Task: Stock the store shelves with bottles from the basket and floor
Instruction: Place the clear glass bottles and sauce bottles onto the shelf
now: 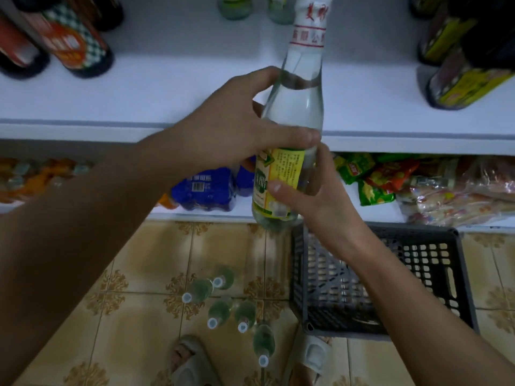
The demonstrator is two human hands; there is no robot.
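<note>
A clear glass bottle (pixel 296 107) with a yellow-green label and a white sealed cap is held upright in front of the white shelf (pixel 172 87). My left hand (pixel 231 129) wraps its shoulder from the left. My right hand (pixel 315 188) grips the labelled lower body from the right. Several matching bottles (pixel 220 310) stand on the tiled floor below, caps up. The dark grey plastic basket (pixel 429 274) sits on the floor to the right, under my right forearm; no bottles show inside it.
Dark bottles with red labels (pixel 64 43) stand at the shelf's left, dark bottles with yellow labels (pixel 462 65) at its right, and two pale bottles (pixel 235 6) at the back. The lower shelf holds blue packs (pixel 203 190) and snack bags (pixel 390 179). My slippered feet (pixel 192 360) are at the bottom.
</note>
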